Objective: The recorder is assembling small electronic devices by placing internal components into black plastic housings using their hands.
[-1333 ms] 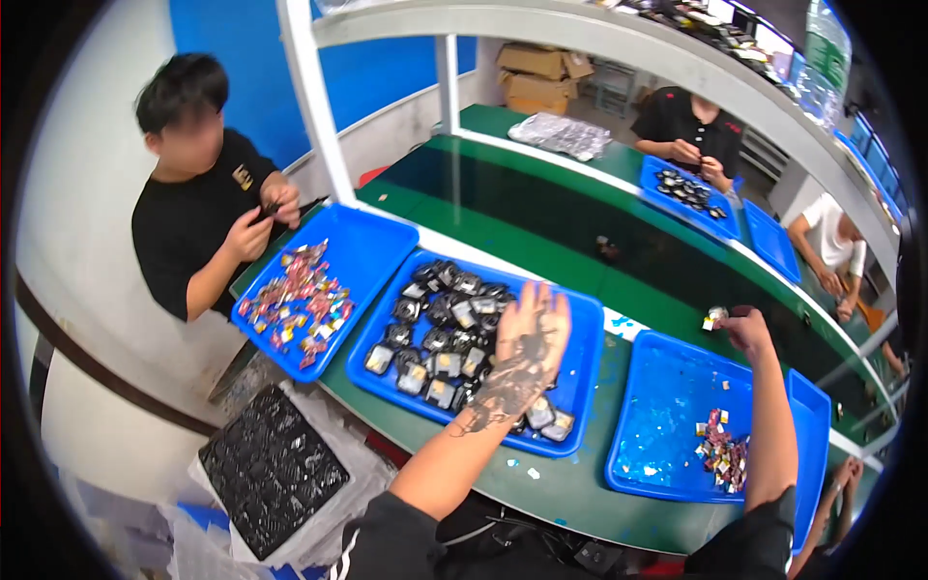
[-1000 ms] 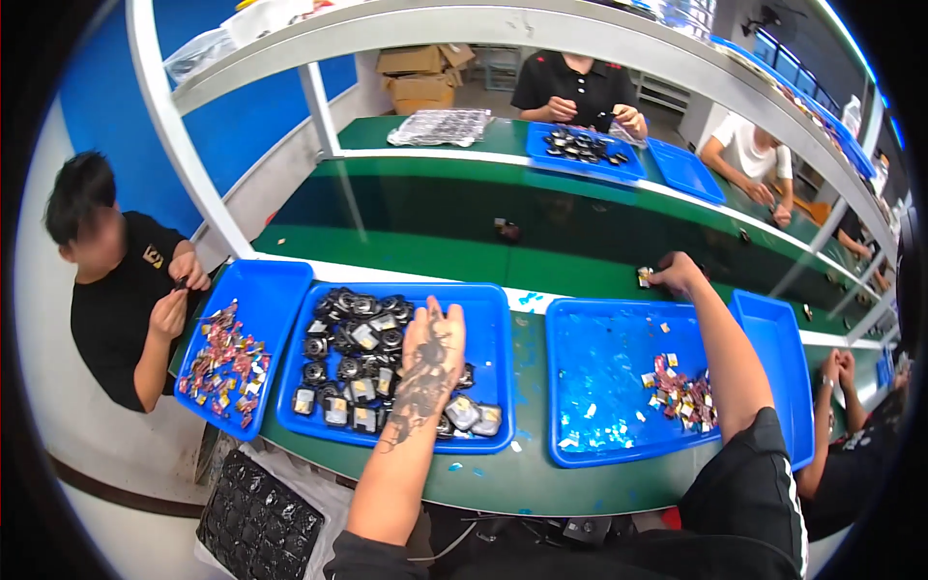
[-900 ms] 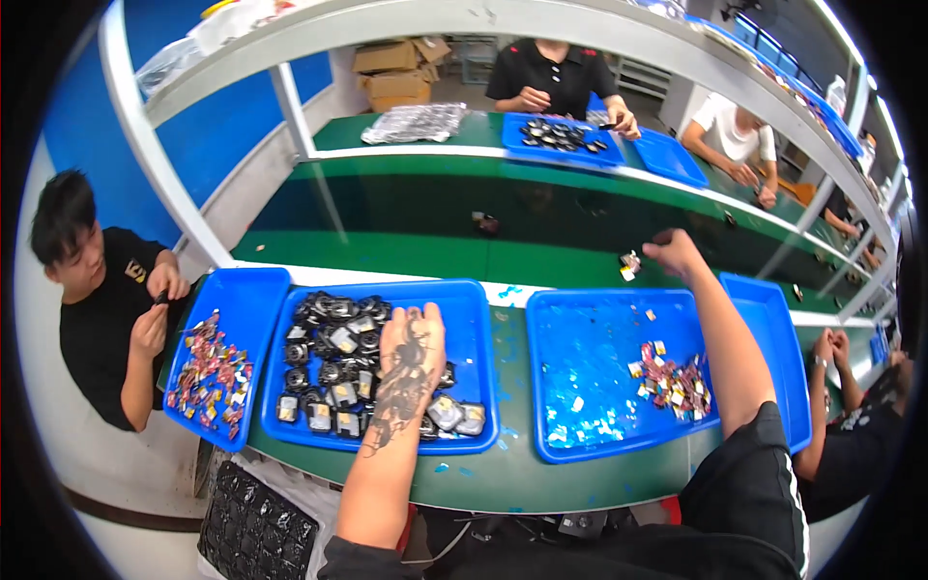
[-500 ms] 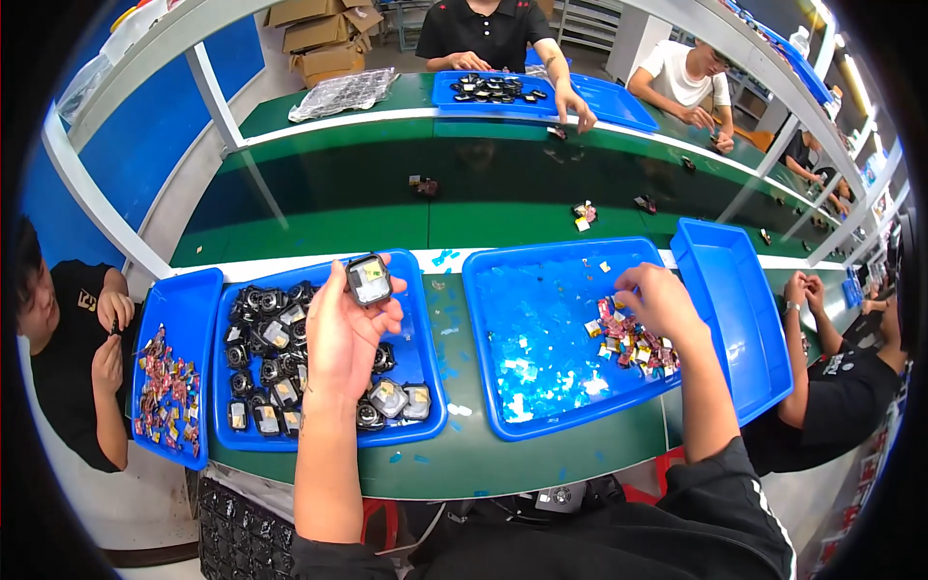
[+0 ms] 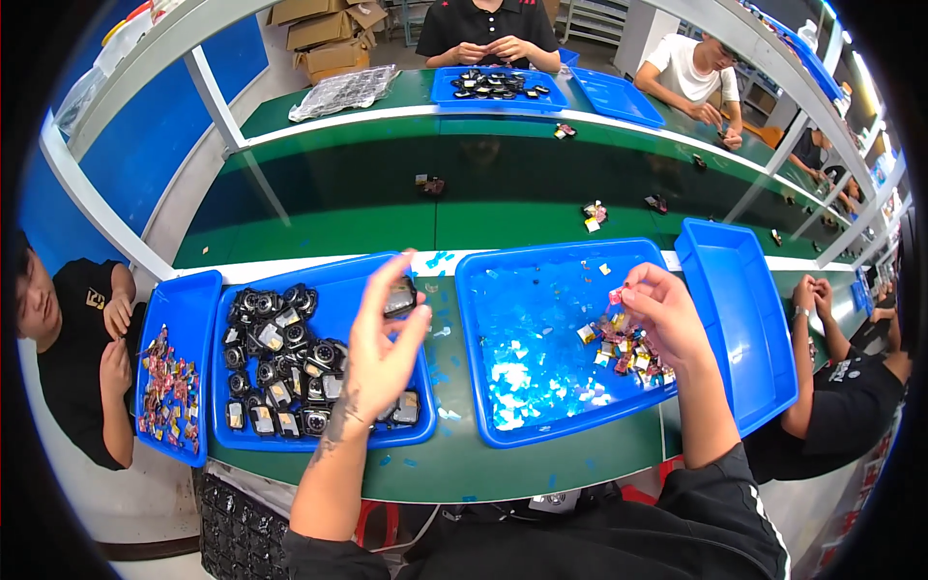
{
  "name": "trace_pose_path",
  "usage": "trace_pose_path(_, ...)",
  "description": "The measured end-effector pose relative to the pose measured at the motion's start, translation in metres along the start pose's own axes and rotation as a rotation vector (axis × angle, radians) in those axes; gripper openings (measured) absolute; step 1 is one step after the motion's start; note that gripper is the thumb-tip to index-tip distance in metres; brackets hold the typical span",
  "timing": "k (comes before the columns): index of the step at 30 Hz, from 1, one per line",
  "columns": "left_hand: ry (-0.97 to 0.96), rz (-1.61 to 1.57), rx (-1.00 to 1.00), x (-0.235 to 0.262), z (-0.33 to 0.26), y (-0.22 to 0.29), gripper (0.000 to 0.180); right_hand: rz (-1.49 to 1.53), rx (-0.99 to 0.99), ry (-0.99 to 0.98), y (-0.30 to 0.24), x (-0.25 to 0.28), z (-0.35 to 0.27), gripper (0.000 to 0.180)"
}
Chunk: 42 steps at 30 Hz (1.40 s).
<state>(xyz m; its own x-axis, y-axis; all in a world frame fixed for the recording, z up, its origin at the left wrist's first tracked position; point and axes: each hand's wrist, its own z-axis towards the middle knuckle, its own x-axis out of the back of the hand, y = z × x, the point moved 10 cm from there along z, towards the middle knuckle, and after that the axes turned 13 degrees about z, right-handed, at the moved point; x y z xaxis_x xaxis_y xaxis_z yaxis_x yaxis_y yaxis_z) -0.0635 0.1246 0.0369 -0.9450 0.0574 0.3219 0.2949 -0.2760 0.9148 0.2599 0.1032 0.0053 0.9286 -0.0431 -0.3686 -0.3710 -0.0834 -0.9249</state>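
Left grip (image 5: pixel 379 350), thumb spread, loosely holds a black case (image 5: pixel 399 298) beyond its thumb; right grip (image 5: pixel 667 317) pinches a pink piece (image 5: pixel 616 296) at its fingertips; slack left fingers could let the case slip.

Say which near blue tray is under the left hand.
Second tray from the left, holding black cased units; left neighbour and right neighbour hold small pinkish parts.

Blk short-slv top (image 5: pixel 541 546), btm ctr of frame. R sleeve (image 5: pixel 710 498), lower R, blk w/ white stripes (image 5: pixel 767 522) on outer side. L sleeve (image 5: pixel 329 558), btm L of ctr, also blk. Dk tattoo (image 5: pixel 338 428) nr L wrist. Hands bare.
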Motion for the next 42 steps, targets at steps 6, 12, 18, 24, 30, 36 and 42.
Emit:
trace_pose_path(6,-0.062,0.498,-0.600,-0.048,-0.027,0.070,0.045,0.537,-0.486,-0.185,0.060,-0.089,-0.028,0.019)
trace_pose_path(12,-0.208,0.220,-0.455,-0.061,-0.031,0.053,0.022,0.609,-0.657,-0.363,0.095,-0.129,-0.041,0.018)
trace_pose_path(18,-0.172,-0.020,-0.164,-0.057,-0.028,0.025,0.011,-0.146,0.157,-0.268,0.024,-0.125,-0.025,0.019)
trace_pose_path(24,-0.137,0.152,-0.303,-0.055,-0.031,0.035,0.012,-0.416,0.187,-0.299,0.005,-0.139,-0.022,0.010)
trace_pose_path(30,-0.116,0.125,-0.204,-0.060,-0.031,0.026,0.011,-0.726,0.261,-0.339,0.006,-0.152,-0.028,0.009)
trace_pose_path(36,-0.134,0.083,-0.136,-0.059,-0.029,0.012,0.011,-0.867,0.460,-0.415,0.006,-0.161,-0.050,0.012)
trace_pose_path(42,-0.141,0.052,-0.119,-0.060,-0.030,0.016,0.013,-0.559,0.326,-0.230,0.004,-0.134,-0.027,0.016)
